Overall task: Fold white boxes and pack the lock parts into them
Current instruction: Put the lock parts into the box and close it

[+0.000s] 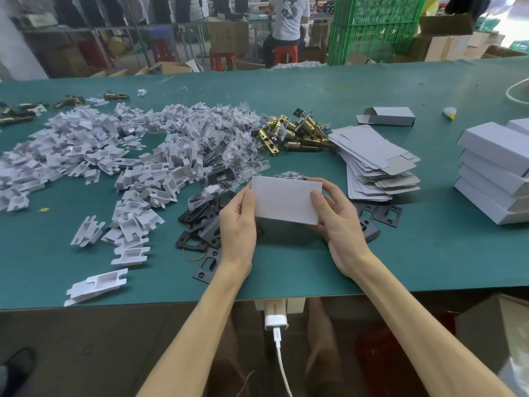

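White box (286, 200) gripped at both ends

Your left hand (239, 224) curls round its left end, thumb on the face; your right hand (335, 217) curls round the right end. You hold it just above the black plates (197, 214) on the green table (415, 253).

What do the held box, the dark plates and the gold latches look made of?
The held box: matte white paperboard, going by its thin folded edges. The dark plates: probably stamped metal, matte black, with punched holes. The gold latches: metal, glossy brass-coloured finish, glinting.
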{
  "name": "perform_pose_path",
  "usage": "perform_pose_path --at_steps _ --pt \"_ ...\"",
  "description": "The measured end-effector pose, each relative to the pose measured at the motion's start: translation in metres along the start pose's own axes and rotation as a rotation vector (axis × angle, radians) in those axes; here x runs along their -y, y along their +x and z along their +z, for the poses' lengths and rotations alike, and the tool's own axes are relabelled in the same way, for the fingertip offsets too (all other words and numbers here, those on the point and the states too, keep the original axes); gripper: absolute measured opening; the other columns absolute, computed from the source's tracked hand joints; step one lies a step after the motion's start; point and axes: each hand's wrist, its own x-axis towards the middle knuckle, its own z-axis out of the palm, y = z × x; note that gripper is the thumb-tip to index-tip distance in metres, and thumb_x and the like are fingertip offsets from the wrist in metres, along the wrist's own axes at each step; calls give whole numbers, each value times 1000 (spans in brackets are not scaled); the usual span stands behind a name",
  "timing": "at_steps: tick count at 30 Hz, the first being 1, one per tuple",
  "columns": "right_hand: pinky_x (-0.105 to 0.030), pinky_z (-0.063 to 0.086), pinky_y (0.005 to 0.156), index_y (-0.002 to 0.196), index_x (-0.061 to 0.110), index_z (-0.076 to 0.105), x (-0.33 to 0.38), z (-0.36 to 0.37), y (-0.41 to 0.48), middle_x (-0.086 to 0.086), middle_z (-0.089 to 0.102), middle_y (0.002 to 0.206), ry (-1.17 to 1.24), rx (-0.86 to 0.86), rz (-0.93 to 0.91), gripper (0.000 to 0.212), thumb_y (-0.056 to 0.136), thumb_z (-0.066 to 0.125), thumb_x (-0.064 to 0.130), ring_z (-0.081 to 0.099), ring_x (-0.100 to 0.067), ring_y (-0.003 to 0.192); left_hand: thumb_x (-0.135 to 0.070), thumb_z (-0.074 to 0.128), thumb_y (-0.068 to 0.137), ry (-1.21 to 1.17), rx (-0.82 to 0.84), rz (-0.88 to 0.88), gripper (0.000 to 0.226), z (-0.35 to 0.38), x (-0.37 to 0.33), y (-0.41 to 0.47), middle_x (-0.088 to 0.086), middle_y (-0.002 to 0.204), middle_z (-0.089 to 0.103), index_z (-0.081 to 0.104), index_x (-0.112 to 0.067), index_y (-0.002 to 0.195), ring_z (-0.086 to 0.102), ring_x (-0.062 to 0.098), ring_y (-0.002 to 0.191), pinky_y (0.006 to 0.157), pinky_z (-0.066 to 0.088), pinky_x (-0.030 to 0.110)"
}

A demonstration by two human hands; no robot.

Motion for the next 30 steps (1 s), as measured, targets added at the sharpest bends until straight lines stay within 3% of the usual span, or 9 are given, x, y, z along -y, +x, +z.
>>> perform_pose_path --at_steps 3,6,9,18,22,26,28,30 --pt "-46 58 84 128 21 62 0 0 0 -5 74 111 8 -4 0 37 95 64 37 65 -17 97 -29 49 109 13 37 -3 29 1 3 0 -19 115 75 73 -37 125 67 -2 103 83 53 16" --pt "-38 61 78 126 22 63 -1 -1 1 -5 74 110 21 -3 0 36 94 65 37 66 -17 96 -24 52 109 57 64 16 40 0 7 2 -15 135 69 58 -20 148 64 5 122 102 53 26" --pt "-43 60 82 127 21 61 -2 -1 1 -5 74 111 16 6 -1 37 94 65 38 65 -17 97 -23 51 109 76 76 4 42 0 9 2 -12 139 66 54 -20 151 64 6 122 104 54 30" --pt "-38 60 80 129 19 60 -3 0 3 -2 74 109 20 15 -28 36 97 63 35 66 -14 96 -20 51 110 68 118 -8 44 2 4 2 -7 146 62 49 -21 154 58 14 133 115 47 41" --pt "-41 57 84 126 23 60 -7 3 3 0 74 110 -119 14 -57 29 101 60 37 68 -13 99 -21 51 110 74 78 -23 45 3 2 2 -6 150 58 48 -21 155 57 12 133 114 47 38" --pt "-31 53 84 120 29 61 -7 3 1 5 72 109 -268 17 -88 24 101 59 44 66 -11 100 -24 52 110 55 45 -27 44 2 1 3 -9 151 56 51 -24 153 56 10 133 110 47 30" --pt "-22 51 88 123 29 60 -5 4 1 10 67 118 -339 -9 -113 25 101 59 40 64 -11 108 -24 53 110 45 20 -34 42 3 0 2 -11 147 59 55 -24 151 58 9 129 106 49 27" --pt "-26 50 98 133 24 57 -2 7 -1 8 58 129 -457 -24 -146 37 99 62 39 58 -13 117 -21 52 110 36 -8 -42 40 3 -1 2 -10 145 61 57 -22 149 58 12 130 107 50 29"
